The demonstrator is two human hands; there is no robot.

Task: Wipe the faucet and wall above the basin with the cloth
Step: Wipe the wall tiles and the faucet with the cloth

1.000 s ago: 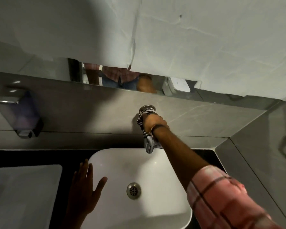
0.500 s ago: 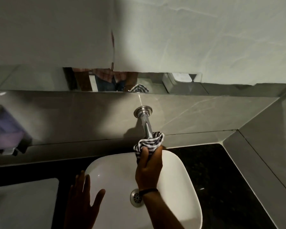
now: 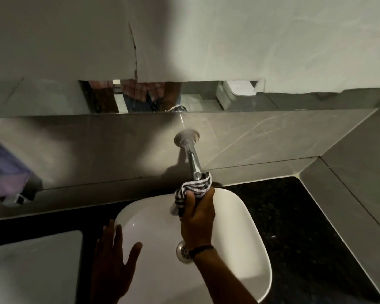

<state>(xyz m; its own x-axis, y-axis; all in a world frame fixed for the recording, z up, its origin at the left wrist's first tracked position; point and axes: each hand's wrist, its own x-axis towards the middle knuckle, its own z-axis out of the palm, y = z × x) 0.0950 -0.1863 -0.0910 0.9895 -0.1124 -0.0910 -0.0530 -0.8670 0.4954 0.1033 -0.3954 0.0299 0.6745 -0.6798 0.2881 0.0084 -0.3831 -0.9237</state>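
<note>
Head view shows the right hand (image 3: 196, 218) out at the free end of the faucet (image 3: 192, 160), its fingers (image 3: 190, 199) clamped around the striped cloth (image 3: 194, 187), which is bunched over the spout tip. A second ago that hand was up at the faucet's round wall flange (image 3: 186, 138) with the cloth wrapped close to the tile; half a second ago it was already at the tip, and it sits in much the same place now. I read that as one stroke drawn down the length of the pipe and ending at the outlet — so the faucet's shaft has likely had a pass, while the wall (image 3: 261, 137) around the flange looks not yet wiped.

The faucet's long axis runs straight out from the wall flange toward the viewer, tilting slightly to the right of the flange, and its tip points over the back rim of the white basin (image 3: 246, 227). The bare chrome between flange and cloth is fully exposed.

The left hand (image 3: 112, 260) lies flat on the basin's left rim, fingers spread apart and holding nothing — a brace, by the look of it. Left of the basin, on the dark tabletop (image 3: 294, 216), sits a second pale basin (image 3: 31, 270).
</note>
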